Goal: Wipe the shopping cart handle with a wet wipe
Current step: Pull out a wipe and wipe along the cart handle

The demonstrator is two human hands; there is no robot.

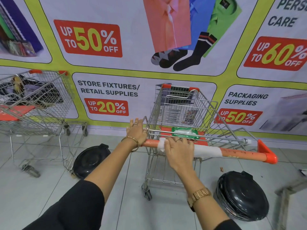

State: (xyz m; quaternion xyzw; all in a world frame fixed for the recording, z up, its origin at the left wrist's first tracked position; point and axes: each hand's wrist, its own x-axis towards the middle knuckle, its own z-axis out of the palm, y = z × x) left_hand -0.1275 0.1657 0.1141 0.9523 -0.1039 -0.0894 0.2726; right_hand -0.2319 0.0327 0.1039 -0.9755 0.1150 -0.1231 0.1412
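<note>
Handle (240,153) of cart: orange bar, scuffed, white wet wipe (206,150) draped over its middle. Right hand (179,147) presses flat on wipe, fingers extended. Left hand (137,132) rests open-fingered on handle's left end, hiding it

The right hand (178,146) presses a white wet wipe (206,150) onto the orange cart handle (240,154), while the left hand (137,131) rests on its end.

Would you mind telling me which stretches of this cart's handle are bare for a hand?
The orange cart handle is bare between the white wet wipe and its right corner. A short stretch shows between the left hand and right hand. The middle is crowded.
</note>
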